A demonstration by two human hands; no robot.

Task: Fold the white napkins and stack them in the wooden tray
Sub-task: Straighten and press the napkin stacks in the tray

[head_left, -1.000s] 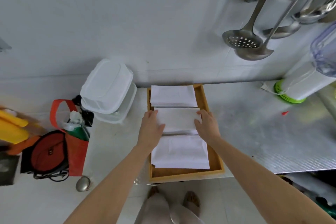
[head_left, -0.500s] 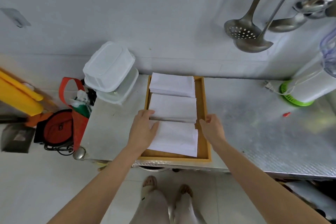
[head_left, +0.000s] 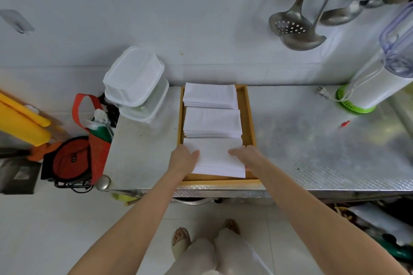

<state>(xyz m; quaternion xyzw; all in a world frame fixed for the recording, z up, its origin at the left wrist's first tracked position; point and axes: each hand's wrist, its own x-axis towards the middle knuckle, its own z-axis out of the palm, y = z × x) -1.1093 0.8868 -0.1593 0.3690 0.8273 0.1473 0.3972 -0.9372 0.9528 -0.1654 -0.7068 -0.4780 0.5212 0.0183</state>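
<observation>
The left hand point(head_left: 184, 158) lies flat on the left edge of the nearest napkin stack point(head_left: 218, 158), its fingers straight and its thumb reaching in over the white cloth. The right hand point(head_left: 247, 156) rests on the stack's right edge with fingers laid loosely across the top; whether they curl under the edge cannot be told. That stack sits at the near end of the wooden tray point(head_left: 248, 118), its long side running left to right. Behind it lie a middle stack point(head_left: 212, 121) and a far stack point(head_left: 210, 95), both turned the same way, so the three form a row along the tray's length, which points away from the person toward the wall. A bare strip of wood shows along the tray's right side and its near end.

The tray sits at the front edge of a metal counter point(head_left: 312, 145). Stacked plastic containers point(head_left: 136, 82) stand just to its left, a blender point(head_left: 380, 80) well to the right. Ladles point(head_left: 297, 27) hang on the white wall.
</observation>
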